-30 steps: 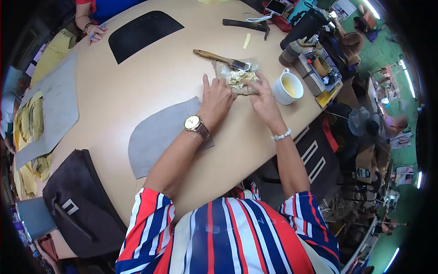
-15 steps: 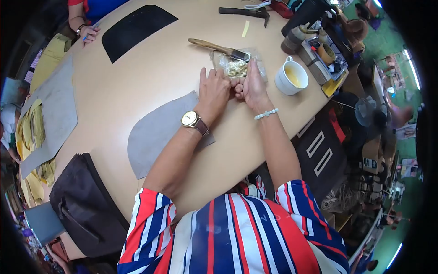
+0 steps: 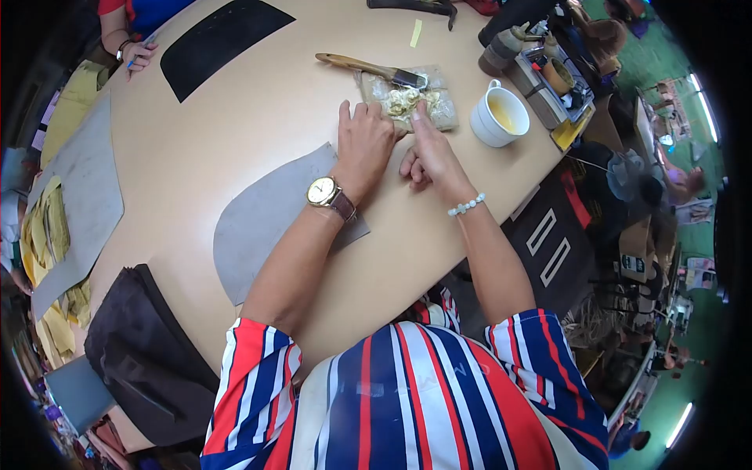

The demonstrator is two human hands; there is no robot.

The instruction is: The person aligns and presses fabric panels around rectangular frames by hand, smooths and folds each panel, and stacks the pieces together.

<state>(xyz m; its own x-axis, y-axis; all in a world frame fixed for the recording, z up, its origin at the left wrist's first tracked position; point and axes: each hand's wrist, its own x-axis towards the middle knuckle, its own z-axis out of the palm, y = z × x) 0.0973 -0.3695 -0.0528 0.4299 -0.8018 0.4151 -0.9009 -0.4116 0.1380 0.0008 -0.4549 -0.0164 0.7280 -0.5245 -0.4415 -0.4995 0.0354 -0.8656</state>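
Note:
My left hand (image 3: 365, 142), with a watch on the wrist, rests at the near left edge of a wrapped block (image 3: 444, 116); whether its curled fingertips hold anything is hidden. My right hand (image 3: 429, 157) is just to the right, thumb up against the block's near side, other fingers curled, their contents unclear. Pale yellowish paste (image 3: 402, 102) lies on the block. A wooden-handled brush (image 3: 368, 69) rests across its far edge. The white cup (image 3: 499, 115) with yellow liquid stands right of the block. A grey rounded sheet (image 3: 262, 215) lies partly under my left forearm.
A black sheet (image 3: 223, 43) and hammer (image 3: 415, 6) lie at the far side. Beside them, another person's hand (image 3: 141, 57) holds a pen. Grey material (image 3: 86, 184) is at left, dark folded material (image 3: 149, 352) near left. A tool box (image 3: 540, 90) stands at right.
My right hand has drawn back from over the paste to the near side of the block, its fingers curling. The view has shifted, so the table items sit higher in the frame.

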